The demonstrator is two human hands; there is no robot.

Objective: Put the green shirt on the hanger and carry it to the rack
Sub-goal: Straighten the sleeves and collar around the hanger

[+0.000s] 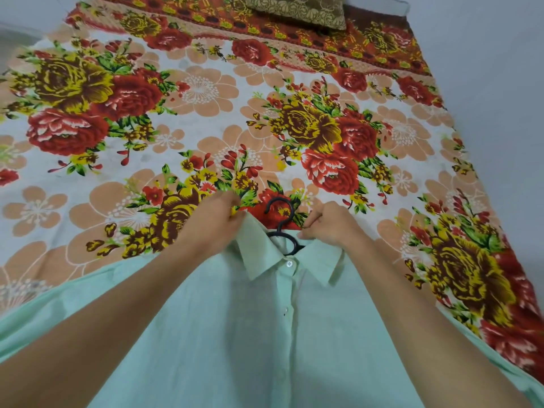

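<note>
Left hand (219, 217): closed, pinching the left edge of the collar where it meets the neckline.
Right hand (326, 222): closed, fingers curled over the right edge of the collar, just beside the hanger's neck.
Green shirt (235, 334): pale mint, buttoned at least at the top, lying front-up on the bed with the collar pointing away from the person; sleeves spread to either side under the forearms.
Hanger (281, 222): black; hook and neck loop stand out of the collar opening, shoulders hidden inside the shirt, so their seating cannot be told.
Bedsheet (206, 113): floral, red and yellow roses on white and peach, carrying shirt and hanger.
Pillow (297, 8): olive patterned, at the far end, well apart.
Rack: not in view.
Handling note: the step appears to be settling the collar round the hook. Best done by drawing both collar sides evenly, keeping the hook centred, then lifting by the hook alone so the shirt hangs level.
</note>
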